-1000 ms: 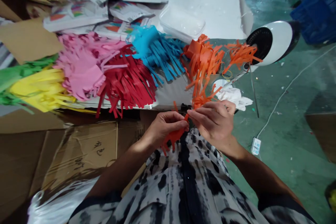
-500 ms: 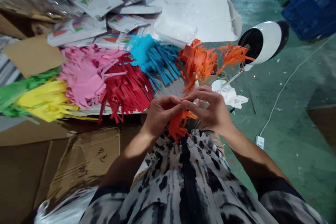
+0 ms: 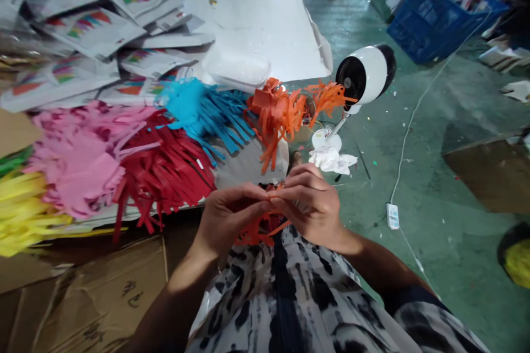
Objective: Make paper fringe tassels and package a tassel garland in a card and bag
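Note:
My left hand (image 3: pixel 226 215) and my right hand (image 3: pixel 308 201) meet fingertip to fingertip over my lap, both pinched on an orange paper tassel (image 3: pixel 259 230) whose fringe hangs below my fingers. Just beyond them, at the table's near right corner, lies a pile of orange tassels (image 3: pixel 275 110). Blue tassels (image 3: pixel 202 113), red tassels (image 3: pixel 165 168), pink tassels (image 3: pixel 78 160) and yellow tassels (image 3: pixel 20 215) lie in a row along the table edge to the left.
Printed white packets (image 3: pixel 95 22) and a clear plastic box (image 3: pixel 238 66) lie further back on the table (image 3: pixel 252 16). A small white fan (image 3: pixel 364 74) stands at the right, its cord running to a power strip (image 3: pixel 392 215). Cardboard boxes (image 3: pixel 83 287) sit at my left; a blue crate (image 3: pixel 434 16) stands beyond.
My head has tilted up, so more of the table and floor shows. My hands stay joined on the orange tassel and have shifted slightly in their pinch.

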